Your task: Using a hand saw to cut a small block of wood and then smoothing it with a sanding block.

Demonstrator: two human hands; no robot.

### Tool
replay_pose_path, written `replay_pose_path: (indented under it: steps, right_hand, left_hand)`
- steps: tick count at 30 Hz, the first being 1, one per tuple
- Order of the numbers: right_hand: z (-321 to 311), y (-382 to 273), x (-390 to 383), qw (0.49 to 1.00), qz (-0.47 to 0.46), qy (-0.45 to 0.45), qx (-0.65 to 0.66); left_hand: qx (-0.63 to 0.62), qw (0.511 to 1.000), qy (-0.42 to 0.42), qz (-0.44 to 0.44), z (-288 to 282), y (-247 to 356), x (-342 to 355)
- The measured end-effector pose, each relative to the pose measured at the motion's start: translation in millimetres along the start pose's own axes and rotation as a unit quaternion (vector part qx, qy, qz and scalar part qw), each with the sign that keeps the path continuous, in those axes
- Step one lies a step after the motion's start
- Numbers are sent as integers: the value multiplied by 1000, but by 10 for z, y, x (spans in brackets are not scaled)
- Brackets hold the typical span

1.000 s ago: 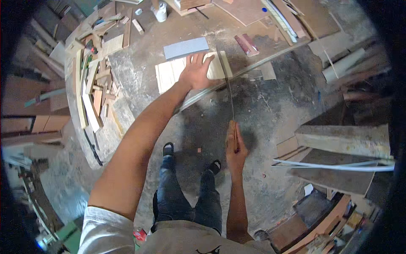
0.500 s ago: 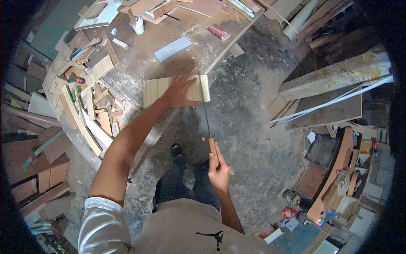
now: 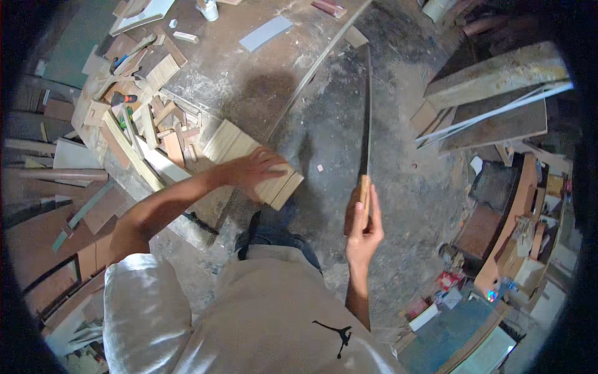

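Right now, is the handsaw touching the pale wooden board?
Apart: the head view shows floor between the handsaw and the pale wooden board.

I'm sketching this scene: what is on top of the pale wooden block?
The left hand lies across the pale wooden block; its surface shows on either side, but the part under the hand is covered.

Saw (image 3: 366, 124) now well apart from wooden board (image 3: 233, 143)

Saw handle (image 3: 365, 187) pt. hidden in R hand (image 3: 364, 237), shirt (image 3: 268, 305) cut off @ btm edge.
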State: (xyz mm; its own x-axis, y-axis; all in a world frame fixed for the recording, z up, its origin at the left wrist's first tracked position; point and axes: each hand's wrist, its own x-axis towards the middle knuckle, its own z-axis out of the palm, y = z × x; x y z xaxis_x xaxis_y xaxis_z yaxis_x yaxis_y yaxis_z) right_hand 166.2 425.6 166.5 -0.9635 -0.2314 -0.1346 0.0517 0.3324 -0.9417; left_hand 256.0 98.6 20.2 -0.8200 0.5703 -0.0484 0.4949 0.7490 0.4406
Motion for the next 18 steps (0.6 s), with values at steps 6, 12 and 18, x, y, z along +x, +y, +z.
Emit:
replay_pose_path:
  steps: [6,12,18]
  right_hand:
    - [-186,237,-535,998,18,52,-7]
    - [8,338,-1239,995,22,91,-17]
    - [435,480,-2130,993,91,74,32]
  left_hand:
    - [-27,997,-31,-60,316,-185,-567]
    - [26,997,-48,-57,358,-471,-702]
    - [43,995,84,-23,453,-455,-567]
